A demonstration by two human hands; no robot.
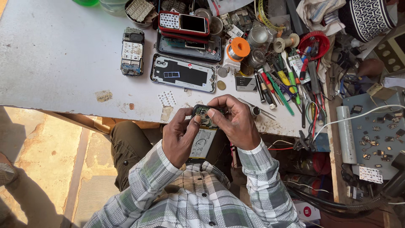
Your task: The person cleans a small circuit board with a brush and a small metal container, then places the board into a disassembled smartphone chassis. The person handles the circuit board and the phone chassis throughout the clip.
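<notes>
An opened phone (203,139) with its back cover off, showing a white battery and a circuit board, is held upright over my lap at the near edge of the white table (63,59). My left hand (179,135) grips its left side, thumb near the top board. My right hand (236,120) clasps the right side, with fingertips pressing on the camera area at the phone's top end. Both sleeves are grey-and-white checked.
A phone back cover (183,74), a stripped small phone (132,51) and a stack of phones (184,24) lie further back. Screwdrivers and tweezers (278,82), an orange spool (238,48) and tins crowd the right. A grey tray of small parts (375,131) stands at far right.
</notes>
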